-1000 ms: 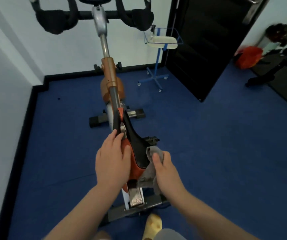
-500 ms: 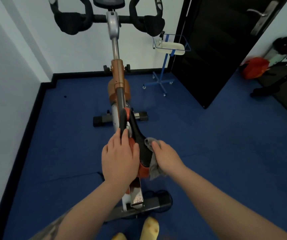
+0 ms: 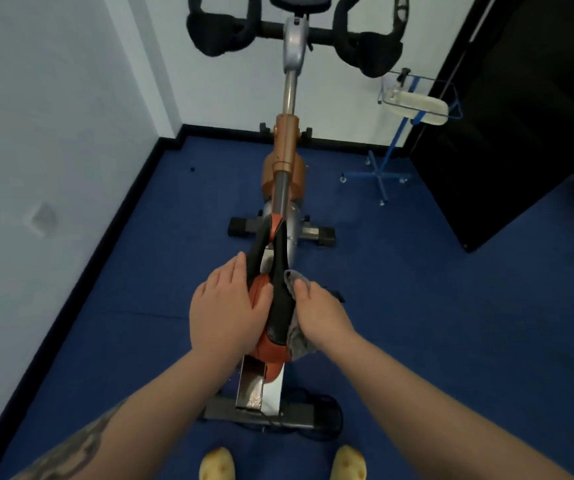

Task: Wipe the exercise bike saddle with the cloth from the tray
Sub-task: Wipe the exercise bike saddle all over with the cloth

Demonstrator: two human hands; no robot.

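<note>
Our left hand (image 3: 225, 311) lies flat on the saddle (image 3: 271, 296) — fingers spread, gripping nothing. Our right hand (image 3: 320, 315) presses the grey cloth (image 3: 294, 336) against the saddle's right side — fingers closed on it.

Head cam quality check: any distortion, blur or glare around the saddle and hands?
Head view: strong wide-angle bowing, with the door edge and wall corner leaning; soft overall, fine texture smeared on the left hand, right hand and grey cloth; lighting flat; only mild sheen on the saddle.

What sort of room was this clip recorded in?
Probably a small home gym or exercise room: an exercise bike stands on blue carpeted floor near a white wall and a black door.
</note>
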